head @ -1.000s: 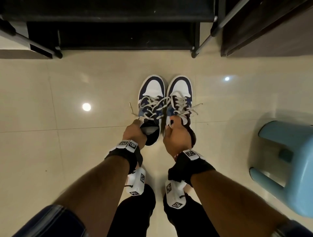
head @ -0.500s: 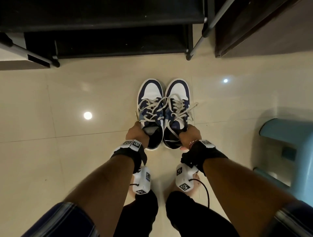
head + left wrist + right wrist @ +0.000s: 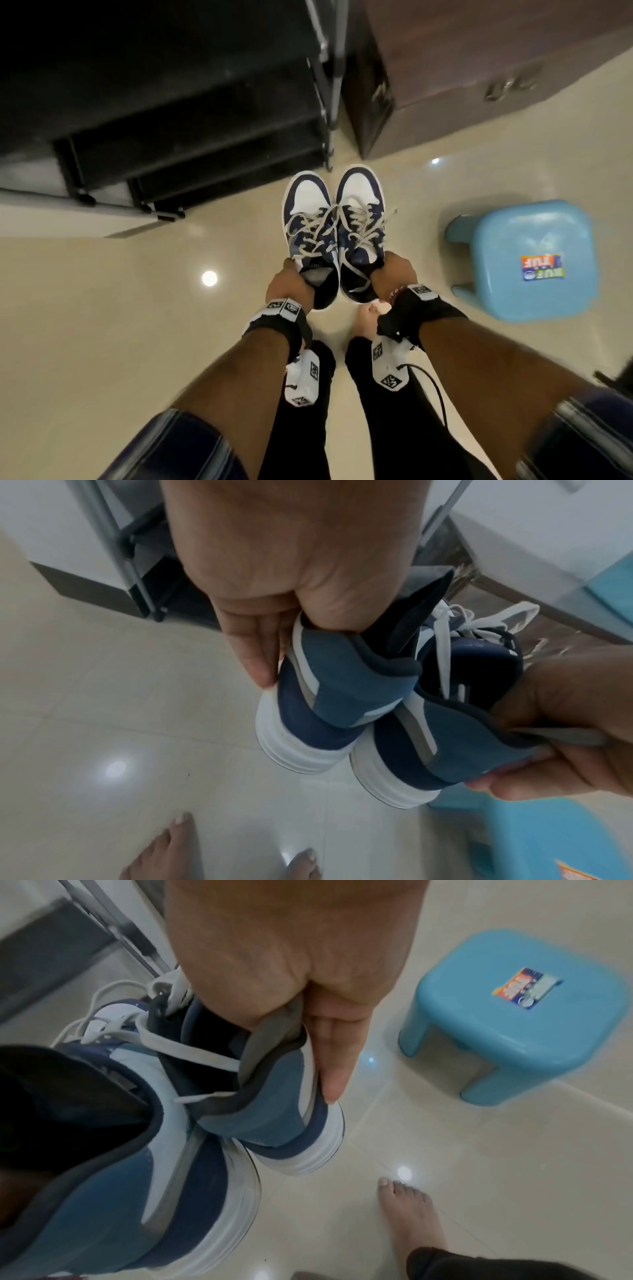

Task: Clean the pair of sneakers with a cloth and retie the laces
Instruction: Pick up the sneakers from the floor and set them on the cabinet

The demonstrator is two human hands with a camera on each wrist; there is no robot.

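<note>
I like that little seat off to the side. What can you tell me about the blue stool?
The blue stool looks like moulded light-blue plastic: a square seat with rounded corners on short, thick legs. A colourful sticker sits on the seat. It stands upright on the glossy cream floor tiles, right of the person, with nothing resting on it.

Matt suede-like sneakers (image 3: 334,233), glossy tiled floor (image 3: 102,325), smooth plastic stool (image 3: 534,260).
</note>
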